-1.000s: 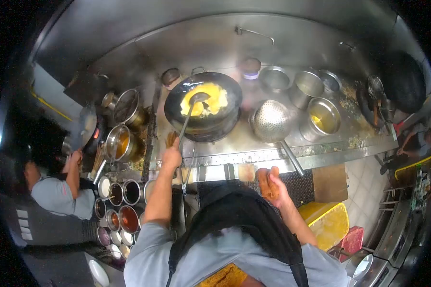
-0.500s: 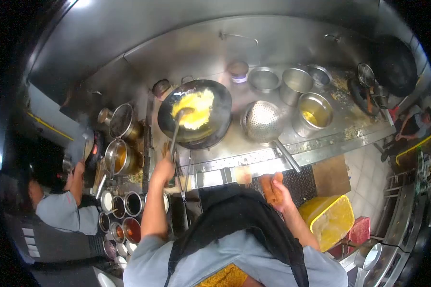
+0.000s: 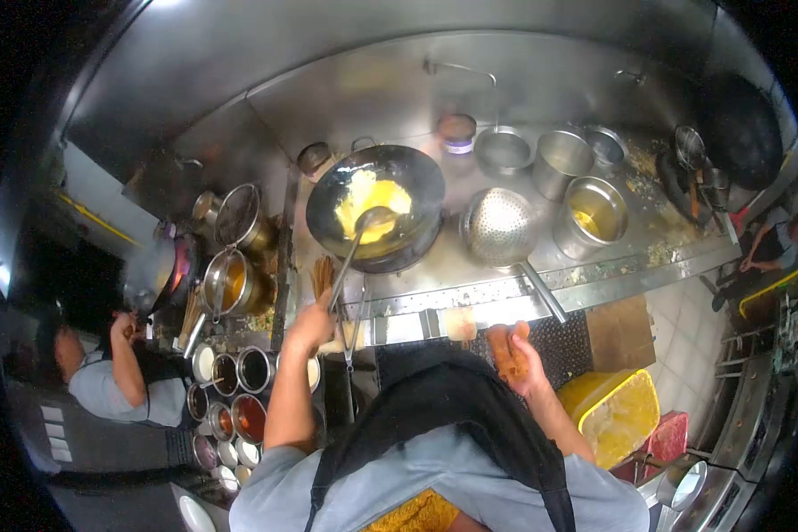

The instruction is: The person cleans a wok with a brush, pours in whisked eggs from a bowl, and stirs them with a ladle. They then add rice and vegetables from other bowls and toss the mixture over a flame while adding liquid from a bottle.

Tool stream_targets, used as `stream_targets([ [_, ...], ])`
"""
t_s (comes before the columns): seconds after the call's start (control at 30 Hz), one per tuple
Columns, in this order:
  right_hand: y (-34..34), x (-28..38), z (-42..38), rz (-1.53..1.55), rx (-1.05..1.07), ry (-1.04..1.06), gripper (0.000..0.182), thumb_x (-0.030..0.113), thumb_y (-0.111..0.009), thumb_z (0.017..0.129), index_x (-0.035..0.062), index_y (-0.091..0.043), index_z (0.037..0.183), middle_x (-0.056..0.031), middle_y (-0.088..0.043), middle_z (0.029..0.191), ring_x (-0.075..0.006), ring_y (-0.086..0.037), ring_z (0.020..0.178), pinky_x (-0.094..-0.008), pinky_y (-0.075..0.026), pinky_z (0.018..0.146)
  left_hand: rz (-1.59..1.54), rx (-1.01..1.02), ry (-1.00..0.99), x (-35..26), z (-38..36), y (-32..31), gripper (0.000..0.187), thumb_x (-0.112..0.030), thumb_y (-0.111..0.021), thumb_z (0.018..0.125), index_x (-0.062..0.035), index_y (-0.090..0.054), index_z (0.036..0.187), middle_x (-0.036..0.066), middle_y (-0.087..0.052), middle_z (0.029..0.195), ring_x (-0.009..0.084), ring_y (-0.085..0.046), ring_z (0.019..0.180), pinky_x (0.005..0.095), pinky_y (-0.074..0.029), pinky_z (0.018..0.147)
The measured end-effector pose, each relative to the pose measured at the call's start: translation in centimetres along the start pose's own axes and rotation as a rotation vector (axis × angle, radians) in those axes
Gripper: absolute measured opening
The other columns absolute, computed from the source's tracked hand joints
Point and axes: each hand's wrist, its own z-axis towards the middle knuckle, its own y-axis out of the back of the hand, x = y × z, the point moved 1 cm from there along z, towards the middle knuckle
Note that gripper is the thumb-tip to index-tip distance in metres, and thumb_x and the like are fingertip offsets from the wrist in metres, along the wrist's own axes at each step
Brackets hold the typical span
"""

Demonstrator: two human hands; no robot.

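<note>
in the head view, the left hand is closed around the handle of a ladle, whose long axis runs forward and slightly rightward from the fist to a rounded bowl resting in the yellow food. that food lies inside the wok, straight ahead and a little to the right of the left hand, which is clearly nearer to it than the right hand. the right hand is wrapped around a folded orange-brown thing, perhaps a cloth, held low in front of the counter edge, well apart from the wok. the wok is dark, round and deep, with a glossy inner wall; the food is soft, uneven and bright, paler at its far left side. a bundle of thin, woody splints sticks up just beyond the left fist; whether the fingers touch it i cannot tell. right of the wok sits a domed, perforated metal strainer, its straight handle slanting back and rightward, its end near the right hand. beside it stands a smooth cylindrical pot on the dull, stained steel counter.
</note>
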Motion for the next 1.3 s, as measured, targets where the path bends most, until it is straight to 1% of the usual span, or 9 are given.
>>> stream_targets([
  [0.2, -1.4, -0.7, 0.1, -0.048, 0.020, -0.099, 0.053, 0.041, -0.065, 0.083, 0.0067, -0.056, 0.123, -0.0070, -0.064, 0.097, -0.0216, -0.061, 0.083, -0.0308, -0.049, 0.069, -0.028, -0.113, 0.030, 5.3, 10.8, -7.0, 0.057, -0.007, -0.046, 0.084, -0.0096, -0.042, 0.140, 0.034, -0.061, 0.103, 0.0479, -0.061, 0.096, 0.0522, -0.047, 0.088],
  [0.37, -0.2, -0.2, -0.1, -0.027, 0.072, -0.053, 0.048, 0.039, -0.064, 0.086, 0.0090, -0.056, 0.123, -0.0063, -0.064, 0.105, -0.0214, -0.062, 0.091, -0.0329, -0.050, 0.074, 0.057, 0.036, 0.173, 0.0, 0.9, 1.2, 0.058, -0.009, -0.049, 0.084, -0.0090, -0.042, 0.141, 0.033, -0.061, 0.107, 0.0462, -0.060, 0.101, 0.0504, -0.046, 0.091],
  [0.47, 0.4, -0.4, -1.1, 0.036, -0.022, 0.037, 0.049, 0.040, -0.066, 0.084, 0.0087, -0.057, 0.121, -0.0064, -0.065, 0.105, -0.0214, -0.062, 0.091, -0.0332, -0.050, 0.073, 0.011, 0.139, 0.049, 0.5, -1.6, 3.3, 0.058, -0.013, -0.052, 0.084, -0.0097, -0.041, 0.141, 0.030, -0.061, 0.110, 0.0447, -0.060, 0.103, 0.0491, -0.046, 0.092],
  [0.57, 0.4, -0.1, -1.2, 0.030, -0.003, -0.037, 0.050, 0.040, -0.067, 0.082, 0.0088, -0.057, 0.120, -0.0062, -0.065, 0.104, -0.0210, -0.062, 0.091, -0.0326, -0.050, 0.073, -0.053, 0.045, -0.100, 2.3, 2.9, 0.6, 0.058, -0.015, -0.054, 0.085, -0.0105, -0.041, 0.141, 0.029, -0.062, 0.110, 0.0438, -0.060, 0.103, 0.0492, -0.046, 0.092],
  [0.73, -1.6, 1.3, -0.4, -0.077, 0.048, -0.027, 0.055, 0.046, -0.067, 0.079, 0.0076, -0.057, 0.117, -0.0081, -0.064, 0.094, -0.0219, -0.062, 0.076, -0.0311, -0.049, 0.058, -0.001, -0.079, 0.128, 1.0, 7.7, -3.5, 0.055, -0.011, -0.050, 0.085, -0.0114, -0.044, 0.140, 0.030, -0.062, 0.107, 0.0457, -0.060, 0.102, 0.0483, -0.047, 0.090],
  [0.87, -2.9, 2.5, -1.3, -0.037, 0.049, 0.036, 0.051, 0.043, -0.067, 0.081, 0.0106, -0.057, 0.120, -0.0054, -0.064, 0.104, -0.0200, -0.061, 0.089, -0.0304, -0.048, 0.071, 0.048, -0.017, 0.193, -2.5, 1.9, 0.4, 0.054, -0.010, -0.048, 0.086, -0.0115, -0.045, 0.140, 0.030, -0.063, 0.104, 0.0461, -0.061, 0.098, 0.0483, -0.048, 0.088],
  [0.93, -2.6, 2.3, -1.5, -0.005, -0.001, 0.056, 0.056, 0.048, -0.065, 0.081, 0.0059, -0.056, 0.118, -0.0095, -0.063, 0.094, -0.0232, -0.062, 0.073, -0.0320, -0.049, 0.053, 0.000, 0.067, 0.132, -3.1, 0.9, 1.6, 0.053, -0.010, -0.048, 0.086, -0.0108, -0.045, 0.139, 0.030, -0.064, 0.102, 0.0455, -0.062, 0.096, 0.0489, -0.048, 0.088],
  [1.13, -1.2, 1.6, -0.1, -0.043, 0.100, -0.007, 0.055, 0.046, -0.065, 0.082, 0.0057, -0.055, 0.118, -0.0098, -0.063, 0.095, -0.0235, -0.062, 0.074, -0.0318, -0.051, 0.057, -0.062, -0.201, 0.046, 3.8, 10.8, -5.9, 0.051, -0.012, -0.051, 0.085, -0.0125, -0.049, 0.136, 0.028, -0.063, 0.108, 0.0439, -0.060, 0.102, 0.0482, -0.048, 0.088],
  [1.3, -2.1, 2.8, -1.2, 0.015, 0.004, 0.028, 0.055, 0.044, -0.065, 0.082, 0.0053, -0.054, 0.120, -0.0106, -0.063, 0.096, -0.0230, -0.063, 0.076, -0.0309, -0.052, 0.062, -0.091, -0.104, 0.168, -0.8, 1.8, 1.8, 0.053, -0.015, -0.059, 0.084, -0.0140, -0.049, 0.136, 0.024, -0.065, 0.105, 0.0422, -0.062, 0.099, 0.0458, -0.049, 0.086],
])
